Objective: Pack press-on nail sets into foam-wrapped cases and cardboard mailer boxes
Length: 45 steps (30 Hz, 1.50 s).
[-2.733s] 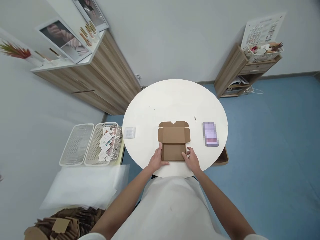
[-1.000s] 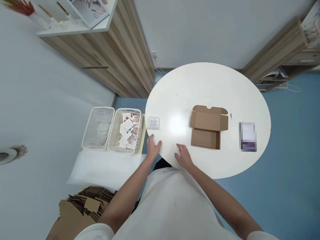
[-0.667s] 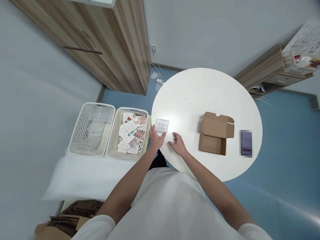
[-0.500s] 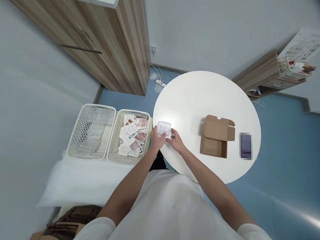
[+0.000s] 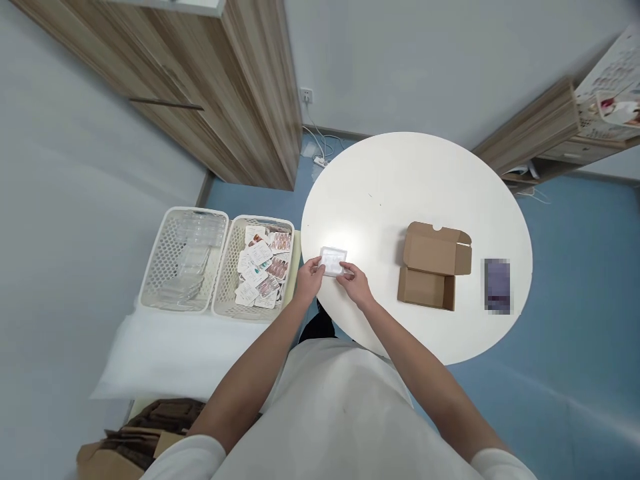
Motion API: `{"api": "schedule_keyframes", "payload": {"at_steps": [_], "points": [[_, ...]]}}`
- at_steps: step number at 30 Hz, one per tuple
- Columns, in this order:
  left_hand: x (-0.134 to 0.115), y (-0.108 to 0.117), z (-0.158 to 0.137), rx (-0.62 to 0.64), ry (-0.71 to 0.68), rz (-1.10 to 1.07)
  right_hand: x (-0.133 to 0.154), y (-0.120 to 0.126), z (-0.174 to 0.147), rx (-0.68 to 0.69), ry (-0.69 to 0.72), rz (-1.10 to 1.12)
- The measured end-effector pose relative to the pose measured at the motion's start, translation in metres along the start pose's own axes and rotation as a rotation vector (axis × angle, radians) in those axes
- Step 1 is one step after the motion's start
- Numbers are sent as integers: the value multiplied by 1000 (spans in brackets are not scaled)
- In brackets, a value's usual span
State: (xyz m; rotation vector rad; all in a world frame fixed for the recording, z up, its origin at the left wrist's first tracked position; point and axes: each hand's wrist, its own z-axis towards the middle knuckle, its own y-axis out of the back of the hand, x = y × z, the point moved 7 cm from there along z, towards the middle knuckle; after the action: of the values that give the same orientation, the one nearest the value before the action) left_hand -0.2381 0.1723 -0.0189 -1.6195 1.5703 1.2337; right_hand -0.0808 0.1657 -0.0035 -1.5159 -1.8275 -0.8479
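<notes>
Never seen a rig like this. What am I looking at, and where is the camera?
There's no machine: these are a person's two bare hands. Every picture comes from one camera worn on that person's head, looking forward and down. The left hand and right hand hold a small pale case between them, near the edge of a white table. Also on the table are an open cardboard box and a purplish thing too pixelated to identify. To the left, one basket holds clear plastic pieces and another basket holds cards.

Purple item [image 5: 498, 287] blurred; case [image 5: 333, 259] contents unclear; cabinet [image 5: 230, 80] cropped.
</notes>
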Motion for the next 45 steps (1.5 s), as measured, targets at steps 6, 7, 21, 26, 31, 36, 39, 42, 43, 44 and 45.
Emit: {"api": "schedule_keyframes", "payload": {"at_steps": [6, 7, 21, 26, 31, 36, 39, 42, 43, 44, 45], "points": [[-21, -47, -41, 33, -68, -63, 0, 60, -32, -127, 199, 22], [-26, -58, -49, 48, -78, -65, 1, 74, -38, -154, 249, 19], [-51, -224, -105, 345, -194, 337, -35, 227, -59, -271, 344, -401], [-50, -237, -112, 405, -254, 773, -50, 218, -53, -144, 290, -633], [-51, -248, -118, 381, -271, 1000, -53, 209, -54, -135, 318, -717], [-57, -242, -121, 349, -382, 945, -45, 209, -62, -145, 415, -678], [-65, -222, -118, 262, -456, 903, -34, 223, -71, -209, 539, -624], [-67, -202, -109, 203, -439, 900, -36, 253, -74, -360, 506, -526], [-66, -198, -106, 206, -433, 902, -41, 262, -73, -393, 452, -476], [-65, -196, -104, 218, -429, 904, -47, 269, -70, -401, 383, -413], [-63, -196, -102, 241, -425, 909, -55, 272, -67, -380, 311, -341]]}}
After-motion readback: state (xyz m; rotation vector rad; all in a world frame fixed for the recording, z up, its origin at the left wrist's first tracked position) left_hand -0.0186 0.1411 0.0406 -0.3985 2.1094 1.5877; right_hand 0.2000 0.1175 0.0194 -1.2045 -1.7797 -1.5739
